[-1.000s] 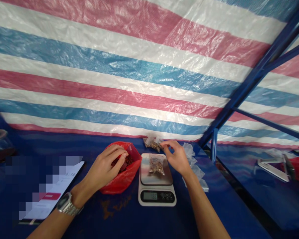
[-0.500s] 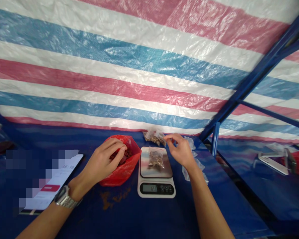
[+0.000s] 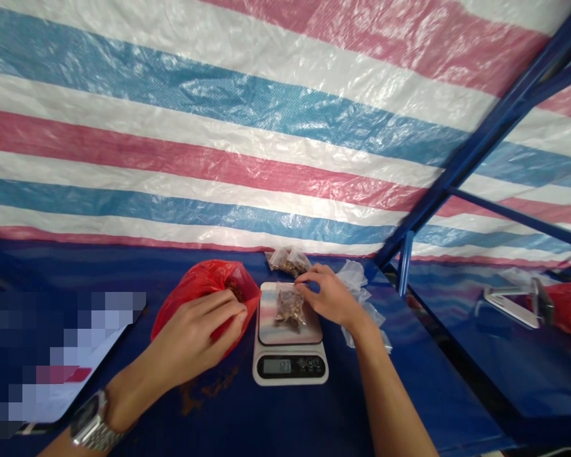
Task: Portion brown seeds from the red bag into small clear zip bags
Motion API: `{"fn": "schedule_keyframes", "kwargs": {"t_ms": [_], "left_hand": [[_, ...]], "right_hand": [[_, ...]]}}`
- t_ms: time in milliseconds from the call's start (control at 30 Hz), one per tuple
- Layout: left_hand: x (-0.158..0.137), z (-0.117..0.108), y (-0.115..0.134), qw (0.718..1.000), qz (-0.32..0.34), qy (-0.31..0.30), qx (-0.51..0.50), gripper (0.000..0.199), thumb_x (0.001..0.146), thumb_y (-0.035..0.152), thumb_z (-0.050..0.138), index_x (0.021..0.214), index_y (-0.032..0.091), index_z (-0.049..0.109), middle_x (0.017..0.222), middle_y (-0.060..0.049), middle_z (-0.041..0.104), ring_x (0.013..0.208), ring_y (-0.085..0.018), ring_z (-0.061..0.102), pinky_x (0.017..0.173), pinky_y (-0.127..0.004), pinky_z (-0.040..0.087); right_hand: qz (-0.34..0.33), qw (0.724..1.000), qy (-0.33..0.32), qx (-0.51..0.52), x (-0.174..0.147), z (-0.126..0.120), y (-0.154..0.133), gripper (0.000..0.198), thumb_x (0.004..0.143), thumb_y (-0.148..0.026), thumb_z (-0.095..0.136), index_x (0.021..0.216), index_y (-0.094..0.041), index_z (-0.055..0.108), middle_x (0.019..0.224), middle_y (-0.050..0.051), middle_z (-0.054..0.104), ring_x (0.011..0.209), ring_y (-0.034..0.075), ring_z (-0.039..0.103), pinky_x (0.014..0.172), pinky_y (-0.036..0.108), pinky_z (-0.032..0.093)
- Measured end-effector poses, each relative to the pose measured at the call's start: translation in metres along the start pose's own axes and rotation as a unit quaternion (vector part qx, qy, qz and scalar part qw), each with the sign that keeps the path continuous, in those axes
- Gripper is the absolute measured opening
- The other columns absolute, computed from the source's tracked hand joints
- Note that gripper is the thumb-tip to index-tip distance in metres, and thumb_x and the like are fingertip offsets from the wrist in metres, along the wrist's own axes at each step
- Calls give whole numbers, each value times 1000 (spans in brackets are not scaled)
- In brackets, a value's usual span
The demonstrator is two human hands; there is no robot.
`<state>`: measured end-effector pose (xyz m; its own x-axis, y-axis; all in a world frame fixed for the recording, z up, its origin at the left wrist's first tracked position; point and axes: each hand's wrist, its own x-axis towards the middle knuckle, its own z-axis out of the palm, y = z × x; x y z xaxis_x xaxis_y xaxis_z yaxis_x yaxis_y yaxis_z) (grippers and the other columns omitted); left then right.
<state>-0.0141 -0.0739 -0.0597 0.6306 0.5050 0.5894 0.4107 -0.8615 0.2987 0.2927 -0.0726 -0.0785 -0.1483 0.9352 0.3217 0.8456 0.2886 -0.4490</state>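
My left hand [image 3: 202, 327] is closed in front of the mouth of a red plastic bag [image 3: 176, 295], thumb against fingertips; what it holds, if anything, is hidden. Brown dried bits [image 3: 235, 289] show inside that bag. To its right stands a white digital kitchen scale [image 3: 290, 374] with lit digits. A small clear zip bag [image 3: 289, 308] of brownish dried pieces is over the scale's metal plate. The thumb and fingers of my right hand [image 3: 326, 293] pinch the zip bag at its top right corner.
Filled zip bags [image 3: 288, 261] lie behind the scale, and several clear empty bags [image 3: 354, 276] lie right of it. A partly blurred-out screen device [image 3: 76, 381] is at left. Brown crumbs [image 3: 190, 400] dot the blue table. A blue metal frame [image 3: 438, 197] and striped sheet [image 3: 219, 158] stand behind.
My right hand has moved from the filled bags behind the scale down to the zip bag on the plate and pinched it. My left hand has drawn back from inside the red bag.
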Motion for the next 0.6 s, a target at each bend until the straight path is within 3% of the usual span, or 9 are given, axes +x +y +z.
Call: {"fn": "schedule_keyframes", "kwargs": {"t_ms": [200,367,500,600], "left_hand": [[-5,11,18,989,24,-146,22,22,102,19,48,94,22,68,88,-2,71,79,-17,69,72,-29,50],[-9,16,24,976,5,-215,24,20,100,20,50,101,25,70,92,-2,73,83,-20,71,75,-32,52],[-7,17,21,977,-3,-212,35,19,100,21,51,98,23,70,89,-3,74,83,-22,71,79,-33,53],[-1,14,16,991,-17,-134,16,20,102,22,50,97,22,69,91,-4,75,86,-21,70,85,-34,53]], "right_hand": [[-2,1000,-2,10,1,1,-2,12,93,-25,65,92,-24,76,98,7,66,101,25,60,95,42,47],[5,998,-3,58,2,0,-2,13,95,-23,59,88,-23,70,92,4,70,94,24,63,90,41,46],[24,979,2,204,3,-1,-8,11,97,-30,59,96,-22,66,92,3,72,86,20,66,81,35,50],[34,950,12,309,3,-4,-17,19,94,-40,65,101,-23,66,98,3,70,87,19,66,78,33,53]]}}
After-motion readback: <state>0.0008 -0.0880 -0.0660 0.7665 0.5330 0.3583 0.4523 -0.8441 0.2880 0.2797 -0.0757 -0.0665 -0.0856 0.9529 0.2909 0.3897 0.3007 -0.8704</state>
